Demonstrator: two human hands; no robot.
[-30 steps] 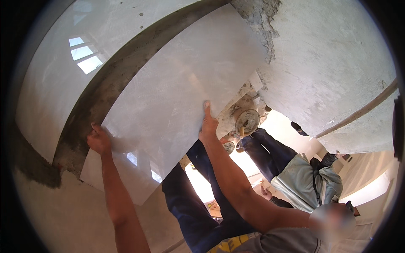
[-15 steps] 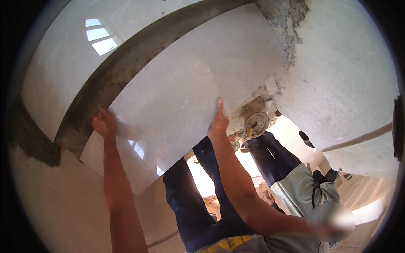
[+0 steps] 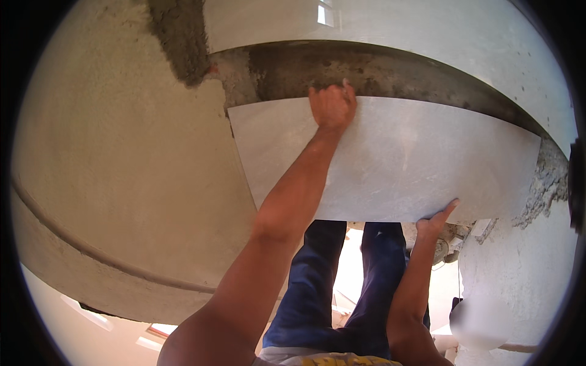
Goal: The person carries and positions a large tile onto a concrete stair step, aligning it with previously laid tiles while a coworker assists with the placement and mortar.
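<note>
A large, glossy pale grey tile [image 3: 397, 158] lies across the middle against a bare cement strip. My left hand [image 3: 334, 110] grips its far edge, with the fingers bent over it toward the strip. At the near edge, my right hand [image 3: 434, 222] holds the tile with the thumb along its face; the other fingers are mostly hidden beneath it. Beyond the far edge runs the grey-brown cement strip [image 3: 342, 67], darker and damp-looking in its middle. On its other side a shiny pale tile surface [image 3: 397, 27] reflects a window.
Plain beige plaster [image 3: 140, 146] spreads to the left, with a wet mortar patch [image 3: 180, 39] near the top. Rough mortar [image 3: 545, 183] borders the tile's right end. A mortar bucket [image 3: 441, 250] shows partly behind my right arm. My dark blue trouser legs [image 3: 317, 262] are below.
My view has swung, so the tile now lies nearly level across it. My left hand is on the far edge farther from the tile's left corner; my right hand has moved to the near edge.
</note>
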